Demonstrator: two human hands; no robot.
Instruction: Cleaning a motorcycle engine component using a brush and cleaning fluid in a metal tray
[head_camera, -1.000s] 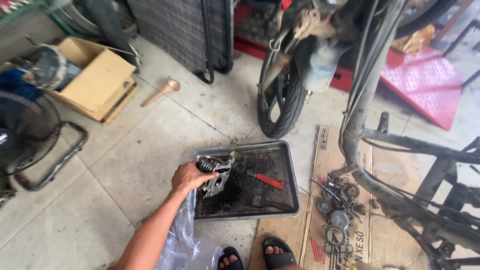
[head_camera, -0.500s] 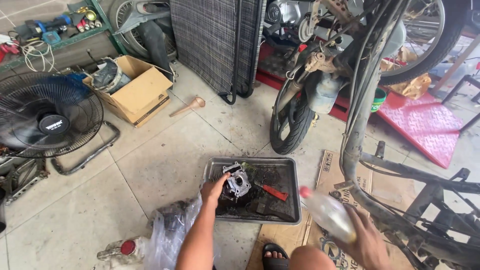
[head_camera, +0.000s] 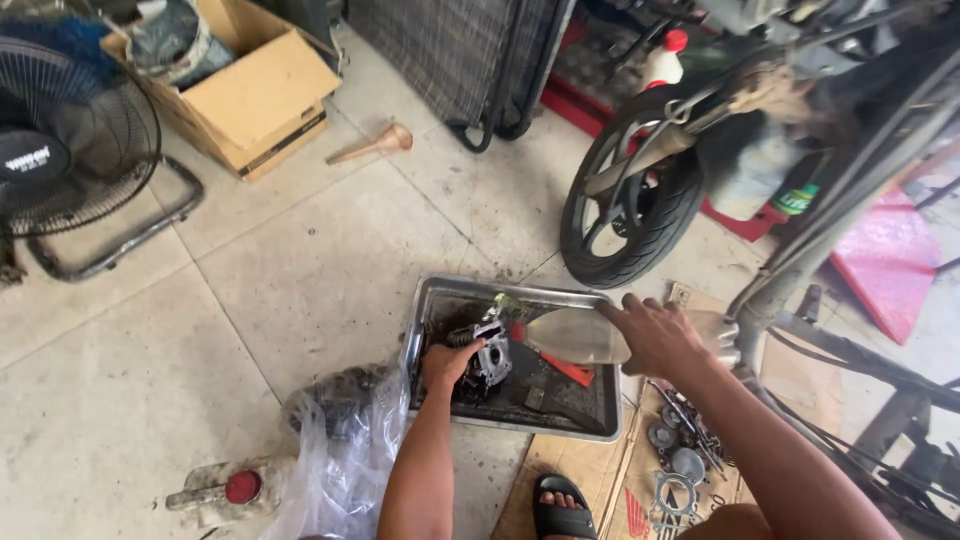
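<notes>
clear plastic bag is lying crumpled on the tiled floor nearest the person, beside a grimy bottle with a red cap and a sandalled foot. on the cardboard sheet to the right, washers and small metal parts are lying spread out. just beyond, the left hand is curling its fingers closed around a dirty metal engine part, steadying it inside the steel tray. the right hand is wrapping fully round a cloudy plastic bottle, tipping it on its side with its red nozzle pointing at the part; whether liquid is flowing cannot be told. a red-handled tool is lying in the tray under the bottle. this looks like the rinsing step of cleaning the part, and the next move seems to be calling for a squeeze on the bottle while the left hand is turning the part over the tray. farther off are a motorcycle wheel, a funnel, a cardboard box and a floor fan.
</notes>
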